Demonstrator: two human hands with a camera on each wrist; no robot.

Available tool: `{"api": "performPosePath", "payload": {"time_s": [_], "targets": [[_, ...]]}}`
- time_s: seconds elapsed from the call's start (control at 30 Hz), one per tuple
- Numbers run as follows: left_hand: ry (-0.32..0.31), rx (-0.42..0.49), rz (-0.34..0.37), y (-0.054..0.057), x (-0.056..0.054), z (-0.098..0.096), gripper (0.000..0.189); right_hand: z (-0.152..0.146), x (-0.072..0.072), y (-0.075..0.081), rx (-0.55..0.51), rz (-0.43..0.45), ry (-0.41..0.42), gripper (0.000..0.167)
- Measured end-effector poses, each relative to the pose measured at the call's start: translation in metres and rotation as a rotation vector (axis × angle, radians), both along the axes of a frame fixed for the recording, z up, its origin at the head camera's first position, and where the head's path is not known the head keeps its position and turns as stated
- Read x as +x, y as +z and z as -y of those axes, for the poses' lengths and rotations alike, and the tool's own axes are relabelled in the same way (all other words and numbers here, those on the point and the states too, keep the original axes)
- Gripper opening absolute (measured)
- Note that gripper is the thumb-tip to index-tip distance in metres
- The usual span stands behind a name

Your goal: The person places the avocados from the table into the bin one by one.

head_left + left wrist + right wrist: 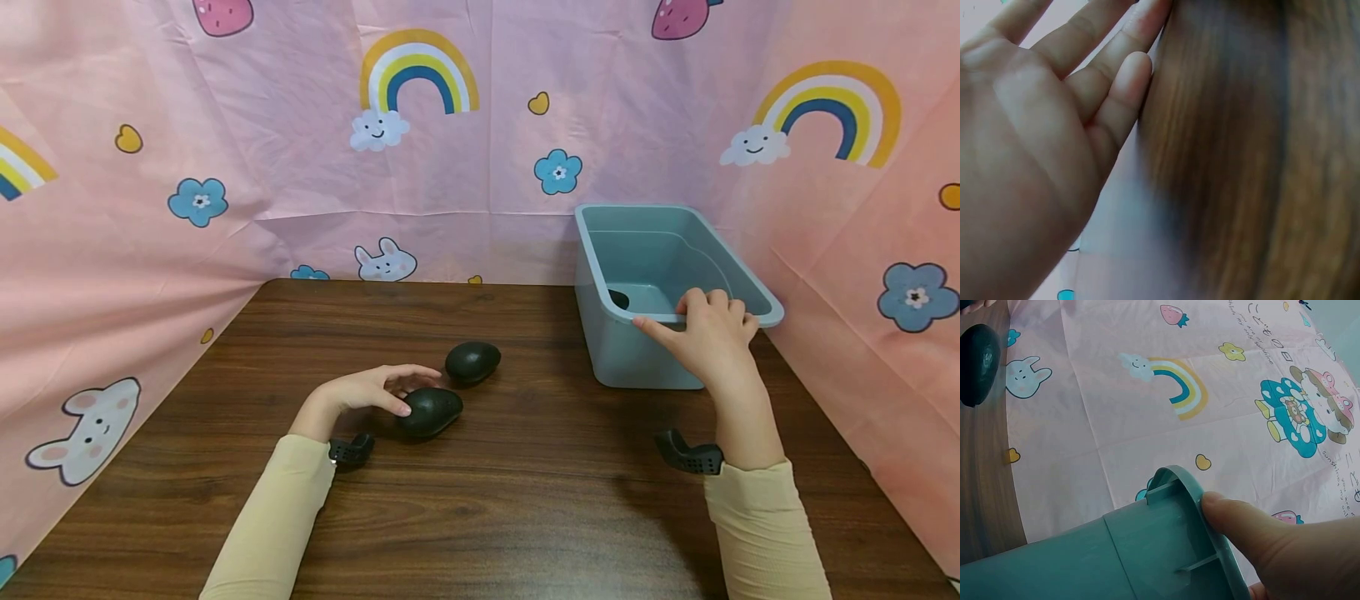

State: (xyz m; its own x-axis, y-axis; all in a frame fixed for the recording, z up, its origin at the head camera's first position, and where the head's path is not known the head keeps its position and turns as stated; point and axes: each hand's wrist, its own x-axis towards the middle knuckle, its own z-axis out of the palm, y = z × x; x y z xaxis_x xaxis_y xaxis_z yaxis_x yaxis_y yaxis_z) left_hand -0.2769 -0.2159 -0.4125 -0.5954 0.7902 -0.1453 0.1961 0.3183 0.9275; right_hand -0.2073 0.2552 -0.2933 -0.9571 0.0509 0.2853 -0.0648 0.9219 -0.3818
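Observation:
Two dark green avocados lie on the wooden table in the head view. At the nearer avocado (433, 413), my left hand (367, 392) has its thumb against the skin and its fingers stretched over the far side. The farther avocado (472, 363) lies just beyond those fingertips. In the left wrist view the palm and loosely spread fingers (1125, 81) show, with no avocado visible there. My right hand (712, 333) grips the near rim of a blue-green plastic bin (652, 358), thumb on the rim. Inside the bin a dark object (618, 299) is partly hidden by the wall.
The bin stands at the table's back right, close to the patterned cloth (480, 167) that hangs behind and along both sides. Brown wooden tabletop (525, 500) stretches across the front. Black devices (686, 454) are strapped at both wrists.

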Motion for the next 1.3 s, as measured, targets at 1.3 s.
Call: {"api": "performPosePath", "payload": {"time_s": [1.3], "targets": [[0.037, -0.023, -0.016, -0.0032, 0.0016, -0.0032, 0.061, -0.0013, -0.0021, -0.0010, 0.000, -0.009, -0.004, 0.073]]}}
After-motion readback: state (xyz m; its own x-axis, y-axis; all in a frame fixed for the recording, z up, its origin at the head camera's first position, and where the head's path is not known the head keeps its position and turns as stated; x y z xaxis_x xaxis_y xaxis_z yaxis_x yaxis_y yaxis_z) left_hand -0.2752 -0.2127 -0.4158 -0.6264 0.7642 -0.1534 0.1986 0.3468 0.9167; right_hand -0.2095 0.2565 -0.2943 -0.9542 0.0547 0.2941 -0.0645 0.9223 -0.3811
